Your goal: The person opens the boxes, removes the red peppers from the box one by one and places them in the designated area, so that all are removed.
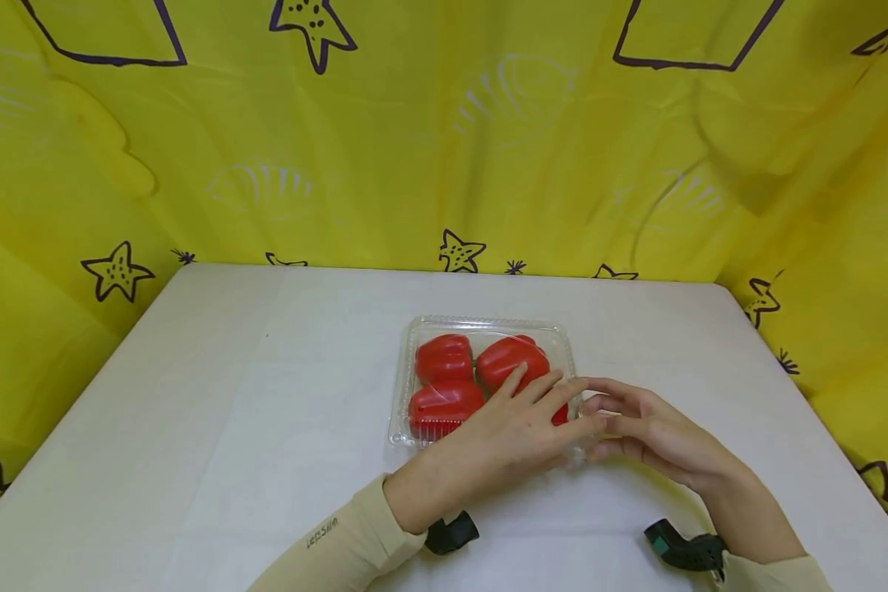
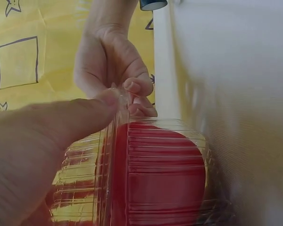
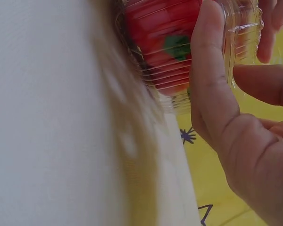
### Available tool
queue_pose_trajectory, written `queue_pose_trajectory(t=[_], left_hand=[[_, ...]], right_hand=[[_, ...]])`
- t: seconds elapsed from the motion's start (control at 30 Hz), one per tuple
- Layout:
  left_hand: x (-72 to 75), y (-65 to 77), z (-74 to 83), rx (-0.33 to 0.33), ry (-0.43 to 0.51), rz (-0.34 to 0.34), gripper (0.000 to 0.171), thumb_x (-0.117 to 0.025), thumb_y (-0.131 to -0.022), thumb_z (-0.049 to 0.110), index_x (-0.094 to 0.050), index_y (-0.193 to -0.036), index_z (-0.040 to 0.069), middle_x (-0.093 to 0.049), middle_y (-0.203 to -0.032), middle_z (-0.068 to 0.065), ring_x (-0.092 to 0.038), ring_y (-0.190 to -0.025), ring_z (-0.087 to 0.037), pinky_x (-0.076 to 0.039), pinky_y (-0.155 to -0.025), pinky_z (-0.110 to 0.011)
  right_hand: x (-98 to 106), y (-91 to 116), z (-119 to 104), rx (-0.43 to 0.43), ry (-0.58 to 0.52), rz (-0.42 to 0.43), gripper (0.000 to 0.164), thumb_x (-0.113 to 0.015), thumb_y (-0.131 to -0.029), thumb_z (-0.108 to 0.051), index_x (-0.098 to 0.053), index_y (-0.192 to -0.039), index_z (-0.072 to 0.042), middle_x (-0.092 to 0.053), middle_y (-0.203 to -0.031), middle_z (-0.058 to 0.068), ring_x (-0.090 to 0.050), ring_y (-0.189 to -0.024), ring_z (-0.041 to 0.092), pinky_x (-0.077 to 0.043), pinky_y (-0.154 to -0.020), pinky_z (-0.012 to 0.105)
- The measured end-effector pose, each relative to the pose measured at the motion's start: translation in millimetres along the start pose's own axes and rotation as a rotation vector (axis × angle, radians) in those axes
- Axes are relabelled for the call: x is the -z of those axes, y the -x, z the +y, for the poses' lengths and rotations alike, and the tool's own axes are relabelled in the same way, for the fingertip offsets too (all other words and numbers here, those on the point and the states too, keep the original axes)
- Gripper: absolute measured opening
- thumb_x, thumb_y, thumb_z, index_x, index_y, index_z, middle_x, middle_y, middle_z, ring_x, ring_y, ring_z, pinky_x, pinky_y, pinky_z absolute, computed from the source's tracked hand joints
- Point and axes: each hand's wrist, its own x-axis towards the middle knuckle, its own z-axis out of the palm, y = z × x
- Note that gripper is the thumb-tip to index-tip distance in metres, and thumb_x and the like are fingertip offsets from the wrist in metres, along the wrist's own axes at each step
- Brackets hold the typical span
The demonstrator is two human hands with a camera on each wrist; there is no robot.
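A clear plastic clamshell box (image 1: 402, 386) sits closed on the table, holding several red bell peppers (image 1: 444, 359). Across the right part of its lid lies my left hand (image 1: 514, 432), its fingers extended and partly covering the peppers. In the left wrist view, the left thumb (image 2: 92, 113) touches the box's rim near a corner. My right hand (image 1: 662, 432) is at the box's right side, fingers loosely bent. One long finger (image 3: 210, 66) lies against the ribbed side wall in the right wrist view, with the thumb apart from it. A green stem (image 3: 177, 46) shows through the plastic.
The white table (image 1: 303, 345) extends around the box on all sides. Yellow cloth (image 1: 414, 123) with star drawings hangs behind and at both sides. Black wrist cameras (image 1: 684, 549) sit on both wrists, close to the beige sleeves (image 1: 340, 543).
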Motion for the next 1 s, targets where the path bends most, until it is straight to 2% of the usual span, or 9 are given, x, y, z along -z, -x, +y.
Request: queue_pose_trajectory(t=[0.13,0.3,0.43,0.77,1.0], left_hand=[[0.1,1.4,0.6,-0.019,-0.017,0.006,0.046,-0.066,-0.094,0.035,-0.049,-0.137,0.032,-0.045,-0.151,-0.003,-0.045,-0.139,-0.028,-0.043,-0.110,-0.056],[2.1,0.5,2.5,-0.022,-0.042,-0.102,0.038,-0.066,-0.094,0.036,-0.057,-0.132,0.036,-0.048,-0.148,-0.002,-0.040,-0.144,-0.034,-0.039,-0.111,-0.060],[3.1,-1.2,4.3,-0.038,-0.078,-0.140,0.039,-0.067,-0.094,0.036,-0.058,-0.131,0.036,-0.048,-0.149,-0.003,-0.038,-0.145,-0.034,-0.038,-0.110,-0.061],[1.6,-1.6,5.4,-0.075,-0.159,-0.124,0.037,-0.062,-0.098,0.029,-0.057,-0.135,0.031,-0.048,-0.150,-0.003,-0.039,-0.144,-0.035,-0.040,-0.109,-0.059],[-3.1,-0.9,5.6,-0.106,-0.270,-0.064,0.034,-0.057,-0.101,0.028,-0.056,-0.135,0.028,-0.052,-0.143,-0.002,-0.046,-0.140,-0.033,-0.046,-0.105,-0.057]], right_hand=[[2.7,0.2,1.3,-0.001,-0.053,-0.040,0.051,-0.044,-0.102,0.001,-0.028,-0.150,-0.005,-0.058,-0.126,0.008,-0.067,-0.103,0.022,-0.059,-0.089,0.041],[4.2,-1.5,4.7,0.005,-0.119,-0.076,0.055,-0.043,-0.100,0.006,-0.029,-0.152,-0.010,-0.062,-0.124,0.009,-0.068,-0.103,0.023,-0.060,-0.088,0.040],[4.9,-2.5,8.1,0.020,-0.167,-0.102,0.057,-0.042,-0.100,0.009,-0.031,-0.151,-0.012,-0.062,-0.122,0.008,-0.068,-0.101,0.022,-0.060,-0.088,0.040],[6.7,-3.6,13.3,0.019,-0.248,-0.154,0.063,-0.040,-0.098,0.013,-0.029,-0.152,-0.017,-0.059,-0.132,0.008,-0.067,-0.107,0.022,-0.058,-0.092,0.038],[8.1,-4.2,15.9,0.053,-0.292,-0.208,0.069,-0.038,-0.096,0.017,-0.023,-0.154,-0.017,-0.054,-0.137,0.009,-0.065,-0.109,0.022,-0.057,-0.094,0.038]])
